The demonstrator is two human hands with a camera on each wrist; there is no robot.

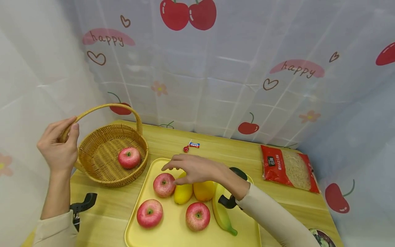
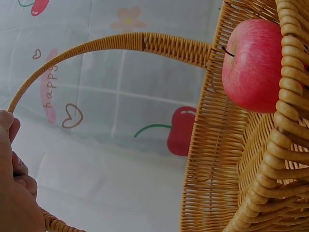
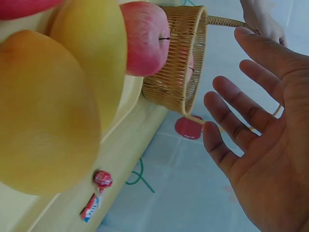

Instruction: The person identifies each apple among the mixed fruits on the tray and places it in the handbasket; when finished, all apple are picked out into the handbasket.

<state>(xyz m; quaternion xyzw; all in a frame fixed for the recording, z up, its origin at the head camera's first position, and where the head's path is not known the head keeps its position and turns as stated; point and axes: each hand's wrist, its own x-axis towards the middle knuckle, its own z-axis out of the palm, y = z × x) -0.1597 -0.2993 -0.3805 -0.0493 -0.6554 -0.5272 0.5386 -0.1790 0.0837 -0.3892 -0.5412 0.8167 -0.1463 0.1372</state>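
Note:
My left hand [image 1: 60, 145] grips the arched handle [image 1: 105, 105] of a round wicker basket [image 1: 112, 181] at the left. Inside the basket lies one red apple [image 1: 129, 157]. Fingers spread and slightly bent, my right hand [image 1: 197, 168] hovers over the far part of a yellow tray [image 1: 172, 236], its palm bare in the right wrist view. Nearest to it is an apple [image 1: 164, 185]; whether they touch cannot be told. Beneath the hand sit a yellow oval fruit [image 1: 183, 194] and an orange-yellow, mango-like fruit [image 1: 203, 191], both partly hidden.
Two more apples [image 1: 149, 213] and a banana [image 1: 223, 216] lie on the tray. A dark green rounded thing [image 1: 238, 173] shows behind the right wrist. Beyond the tray are a lollipop [image 1: 186, 149] and a small wrapped candy [image 1: 194, 145]. A red packet [image 1: 288, 168] lies right.

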